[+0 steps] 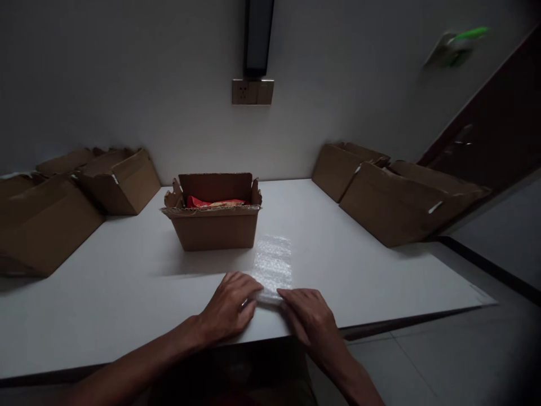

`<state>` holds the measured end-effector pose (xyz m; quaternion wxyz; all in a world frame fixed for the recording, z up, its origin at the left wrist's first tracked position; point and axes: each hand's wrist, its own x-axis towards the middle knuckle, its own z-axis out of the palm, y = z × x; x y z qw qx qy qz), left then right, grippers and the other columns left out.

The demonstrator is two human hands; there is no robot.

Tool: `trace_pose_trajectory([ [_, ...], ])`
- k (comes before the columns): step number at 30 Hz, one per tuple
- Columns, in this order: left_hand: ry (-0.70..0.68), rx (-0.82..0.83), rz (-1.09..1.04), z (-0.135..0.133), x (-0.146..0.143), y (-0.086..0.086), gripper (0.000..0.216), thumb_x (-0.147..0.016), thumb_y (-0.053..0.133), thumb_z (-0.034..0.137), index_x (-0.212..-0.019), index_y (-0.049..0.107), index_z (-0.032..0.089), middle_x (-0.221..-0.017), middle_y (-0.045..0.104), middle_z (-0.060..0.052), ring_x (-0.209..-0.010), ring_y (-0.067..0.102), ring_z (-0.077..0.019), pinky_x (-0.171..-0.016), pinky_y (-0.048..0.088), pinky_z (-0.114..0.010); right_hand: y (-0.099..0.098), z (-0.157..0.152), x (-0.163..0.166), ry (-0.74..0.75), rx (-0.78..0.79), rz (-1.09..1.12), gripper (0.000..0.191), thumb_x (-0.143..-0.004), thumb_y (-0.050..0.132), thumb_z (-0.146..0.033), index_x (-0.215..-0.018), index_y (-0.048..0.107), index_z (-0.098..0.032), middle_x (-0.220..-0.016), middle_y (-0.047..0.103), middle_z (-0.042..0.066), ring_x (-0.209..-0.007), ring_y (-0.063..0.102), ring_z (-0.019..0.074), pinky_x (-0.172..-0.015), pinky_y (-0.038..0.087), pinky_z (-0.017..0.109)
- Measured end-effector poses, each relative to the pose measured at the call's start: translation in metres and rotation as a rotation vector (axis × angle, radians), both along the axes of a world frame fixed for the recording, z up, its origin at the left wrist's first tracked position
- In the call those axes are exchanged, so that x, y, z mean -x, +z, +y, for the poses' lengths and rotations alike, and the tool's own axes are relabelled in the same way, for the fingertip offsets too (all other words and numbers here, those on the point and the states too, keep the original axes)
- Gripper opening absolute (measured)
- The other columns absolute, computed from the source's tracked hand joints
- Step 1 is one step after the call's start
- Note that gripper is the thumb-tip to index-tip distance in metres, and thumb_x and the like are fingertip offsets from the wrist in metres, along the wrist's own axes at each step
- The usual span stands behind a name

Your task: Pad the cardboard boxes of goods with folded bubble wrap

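Note:
A strip of clear bubble wrap (273, 262) lies on the white table, its near end folded or rolled into a thicker edge. My left hand (232, 304) grips the left end of that edge, fingers curled over it. At the right end, my right hand (307, 316) pinches the same edge between thumb and fingers. Whether anything is wrapped inside the fold cannot be made out. Just beyond my left hand stands an open cardboard box (217, 230) with a red packet (215, 203) showing inside.
More open cardboard boxes stand at the left (46, 225) and, as another group of boxes (389, 203), at the right of the white table (321, 248). The table's front edge runs close below my hands. A wall socket (252, 92) sits behind.

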<state>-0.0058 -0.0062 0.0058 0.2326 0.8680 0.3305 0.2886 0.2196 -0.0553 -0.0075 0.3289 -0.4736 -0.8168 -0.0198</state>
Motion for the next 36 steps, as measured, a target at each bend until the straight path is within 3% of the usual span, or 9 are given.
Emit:
trace_pose_trajectory([
  [5, 0.065, 0.232, -0.001, -0.016, 0.007, 0.009, 0.027, -0.087, 0.054, 0.017, -0.112, 0.064, 0.021, -0.105, 0.072, -0.005, -0.098, 0.063, -0.0221, -0.089, 0.048, -0.040, 0.007, -0.023, -0.007, 0.029, 0.190, 0.102, 0.025, -0.096, 0.055, -0.021, -0.120, 0.061, -0.025, -0.103, 0.074, 0.005, -0.091, 0.067, 0.0202, -0.078, 0.056, 0.036],
  [9, 0.172, 0.263, 0.067, -0.004, -0.004, 0.008, 0.026, -0.088, 0.055, 0.022, -0.112, 0.065, 0.020, -0.091, 0.072, -0.004, -0.082, 0.063, -0.0216, -0.083, 0.050, -0.040, 0.005, -0.026, -0.011, -0.069, 0.034, 0.022, 0.031, -0.093, 0.059, -0.024, -0.124, 0.059, -0.023, -0.120, 0.067, 0.011, -0.108, 0.062, 0.0258, -0.087, 0.052, 0.044],
  [12, 0.189, 0.158, 0.070, 0.006, -0.010, 0.003, 0.025, -0.088, 0.054, 0.022, -0.110, 0.065, 0.017, -0.093, 0.069, -0.007, -0.087, 0.063, -0.0229, -0.086, 0.050, -0.041, 0.001, -0.022, -0.009, -0.052, -0.012, -0.064, 0.036, -0.089, 0.064, -0.025, -0.125, 0.059, -0.022, -0.127, 0.064, 0.012, -0.112, 0.060, 0.0280, -0.089, 0.051, 0.046],
  [16, 0.098, -0.013, 0.016, 0.000, -0.006, 0.001, 0.031, -0.084, 0.061, 0.024, -0.115, 0.062, 0.019, -0.121, 0.063, -0.012, -0.111, 0.057, -0.0273, -0.097, 0.046, -0.047, -0.002, -0.016, -0.002, -0.021, -0.036, -0.019, 0.029, -0.092, 0.057, -0.017, -0.120, 0.061, -0.022, -0.112, 0.071, 0.009, -0.100, 0.065, 0.0237, -0.084, 0.053, 0.042],
  [21, -0.047, 0.076, 0.000, -0.019, 0.007, 0.011, 0.034, -0.084, 0.058, 0.014, -0.116, 0.060, 0.023, -0.104, 0.071, -0.005, -0.099, 0.062, -0.0225, -0.092, 0.047, -0.042, 0.003, -0.022, 0.000, 0.007, 0.121, 0.168, 0.026, -0.094, 0.057, -0.021, -0.119, 0.062, -0.025, -0.099, 0.073, 0.005, -0.089, 0.067, 0.0206, -0.075, 0.056, 0.036],
  [24, 0.024, 0.139, 0.011, -0.016, 0.008, 0.011, 0.032, -0.087, 0.057, 0.017, -0.118, 0.061, 0.022, -0.108, 0.072, -0.006, -0.099, 0.063, -0.0229, -0.092, 0.048, -0.042, 0.005, -0.027, -0.001, -0.020, 0.088, 0.171, 0.030, -0.094, 0.058, -0.023, -0.123, 0.060, -0.026, -0.106, 0.072, 0.007, -0.096, 0.066, 0.0221, -0.080, 0.056, 0.038],
  [30, 0.155, 0.074, 0.082, 0.006, -0.002, -0.002, 0.024, -0.092, 0.052, 0.025, -0.112, 0.063, 0.017, -0.105, 0.069, -0.010, -0.100, 0.063, -0.0273, -0.091, 0.048, -0.048, 0.000, -0.020, 0.002, -0.044, -0.070, -0.067, 0.043, -0.087, 0.065, -0.020, -0.129, 0.057, -0.020, -0.134, 0.060, 0.014, -0.119, 0.056, 0.0301, -0.091, 0.049, 0.047],
  [33, 0.211, 0.129, -0.016, 0.006, -0.004, -0.003, 0.030, -0.092, 0.054, 0.030, -0.118, 0.059, 0.017, -0.109, 0.066, -0.011, -0.098, 0.061, -0.0252, -0.088, 0.050, -0.046, -0.006, -0.009, 0.006, -0.036, -0.060, -0.094, 0.037, -0.089, 0.061, -0.015, -0.125, 0.058, -0.020, -0.125, 0.067, 0.012, -0.110, 0.061, 0.0281, -0.088, 0.050, 0.045],
  [36, 0.304, 0.380, -0.239, -0.002, 0.001, -0.003, 0.044, -0.089, 0.057, 0.034, -0.130, 0.050, 0.018, -0.120, 0.060, -0.014, -0.100, 0.061, -0.0227, -0.086, 0.054, -0.041, -0.010, 0.001, 0.008, -0.067, -0.056, 0.040, 0.026, -0.093, 0.055, -0.016, -0.118, 0.062, -0.021, -0.107, 0.073, 0.009, -0.095, 0.066, 0.0241, -0.082, 0.051, 0.042],
])
